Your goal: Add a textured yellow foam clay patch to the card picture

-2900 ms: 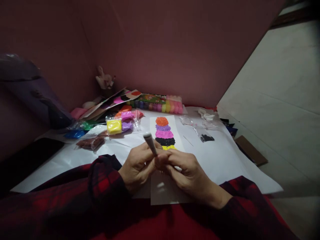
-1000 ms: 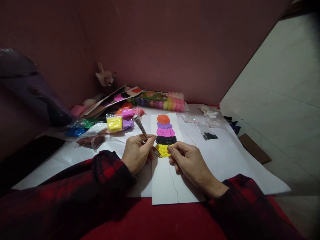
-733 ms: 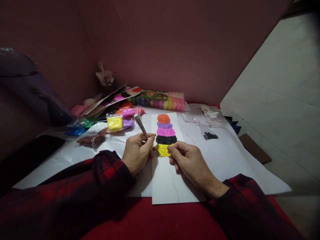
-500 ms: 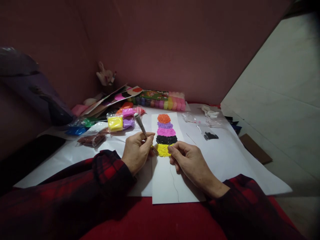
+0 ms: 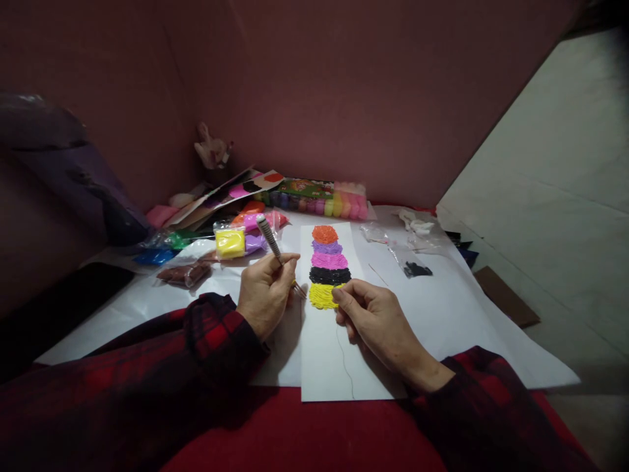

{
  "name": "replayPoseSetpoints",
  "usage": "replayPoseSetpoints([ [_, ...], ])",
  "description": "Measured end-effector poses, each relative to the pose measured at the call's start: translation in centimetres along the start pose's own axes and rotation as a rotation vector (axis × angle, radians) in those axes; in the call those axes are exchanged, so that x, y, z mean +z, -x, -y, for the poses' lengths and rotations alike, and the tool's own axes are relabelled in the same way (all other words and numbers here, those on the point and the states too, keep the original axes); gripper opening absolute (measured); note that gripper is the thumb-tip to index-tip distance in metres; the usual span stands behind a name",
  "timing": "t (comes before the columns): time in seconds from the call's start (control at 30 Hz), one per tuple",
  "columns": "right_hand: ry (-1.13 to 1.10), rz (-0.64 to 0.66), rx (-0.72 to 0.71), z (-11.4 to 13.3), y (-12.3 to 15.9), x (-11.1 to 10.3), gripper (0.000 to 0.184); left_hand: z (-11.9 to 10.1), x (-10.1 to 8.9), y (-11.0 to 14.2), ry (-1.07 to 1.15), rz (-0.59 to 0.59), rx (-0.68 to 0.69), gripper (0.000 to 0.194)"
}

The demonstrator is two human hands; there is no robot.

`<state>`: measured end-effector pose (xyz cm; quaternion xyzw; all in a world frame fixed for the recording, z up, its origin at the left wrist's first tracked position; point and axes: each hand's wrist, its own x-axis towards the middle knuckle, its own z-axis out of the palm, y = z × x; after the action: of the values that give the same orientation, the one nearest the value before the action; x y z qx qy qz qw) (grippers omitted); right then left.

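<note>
My left hand [image 5: 265, 292] is closed around a fork [image 5: 268, 236] with a striped handle. Its tines point down to the right, just left of the yellow clay, apart from it. My right hand [image 5: 376, 321] pinches at the right edge of the yellow clay band [image 5: 320, 297]; whatever its fingertips hold is hidden. Above that band, black [image 5: 328, 275], pink [image 5: 329, 260], purple [image 5: 327, 247] and orange [image 5: 324, 234] clay bands are stacked on a white card [image 5: 322, 367]. A thin wavy line runs down the card below my right fingers.
Bagged clay, including a yellow block [image 5: 230, 243] and a brown one [image 5: 184, 274], lies to the left. A long pack of coloured clay [image 5: 314, 200] sits at the back. On the right are a bag with black clay [image 5: 417, 268] and white clay [image 5: 415, 223].
My left hand has drawn the fork back to the left, so its tines have come off the edge of the yellow clay. My right hand keeps its pinch. The view has shifted slightly.
</note>
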<state>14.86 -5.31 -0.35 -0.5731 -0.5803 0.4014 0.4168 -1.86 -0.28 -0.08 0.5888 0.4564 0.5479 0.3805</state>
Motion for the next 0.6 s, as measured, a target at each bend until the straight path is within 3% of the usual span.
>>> replayPoseSetpoints([
  [0.27, -0.003, -0.007, -0.008, 0.31, -0.04, 0.07, 0.032, -0.71, 0.70, 0.62, 0.131, 0.125, -0.112, 0.019],
  [0.6, -0.015, 0.001, -0.014, 0.25, -0.09, 0.01, 0.031, -0.21, 0.85, 0.63, 0.069, 0.189, -0.081, 0.018],
])
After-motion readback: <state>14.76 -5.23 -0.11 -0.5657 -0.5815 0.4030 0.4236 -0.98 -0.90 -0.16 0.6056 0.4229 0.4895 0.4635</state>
